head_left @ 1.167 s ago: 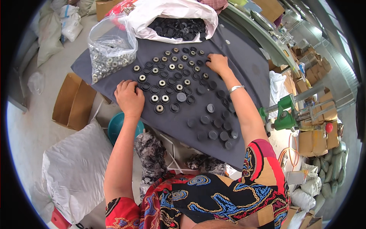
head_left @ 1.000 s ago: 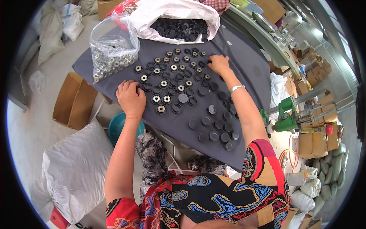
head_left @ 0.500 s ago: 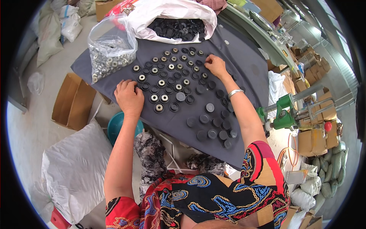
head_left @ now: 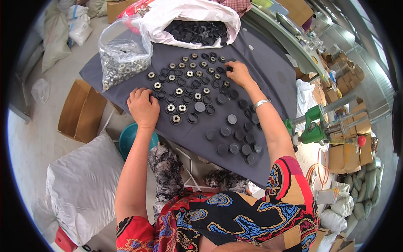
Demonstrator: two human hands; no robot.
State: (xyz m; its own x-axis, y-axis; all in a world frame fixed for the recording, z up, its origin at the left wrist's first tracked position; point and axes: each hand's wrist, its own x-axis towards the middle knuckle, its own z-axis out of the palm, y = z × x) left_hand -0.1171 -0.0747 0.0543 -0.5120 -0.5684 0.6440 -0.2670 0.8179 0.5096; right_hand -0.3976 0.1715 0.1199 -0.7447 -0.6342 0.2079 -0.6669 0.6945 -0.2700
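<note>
My left hand [head_left: 143, 108] rests at the left edge of the table, fingers loosely bent and a little apart, with nothing seen in it. Its thumb lies near a black plastic ring [head_left: 160, 95]. My right hand [head_left: 240, 74] is at the far right of the spread-out parts, its fingertips closed on a black round cap [head_left: 229, 68], mostly covered by them. Between my hands lie several black rings, some with a silver bearing [head_left: 179, 92] in the middle. Several plain black caps [head_left: 231, 119] lie nearer me, below my right forearm.
A clear bag of silver bearings [head_left: 126, 69] stands at the table's left. Behind the parts lies an open white sack of black caps [head_left: 187, 40]. On the floor are a cardboard box [head_left: 82, 111], a teal basin [head_left: 128, 140] and a white sack [head_left: 84, 185]. A green hand press [head_left: 312, 126] stands right.
The view has shifted slightly. A black cap now shows at my right fingertips, where it was not visible before. My left hand stays in the same place on the table edge.
</note>
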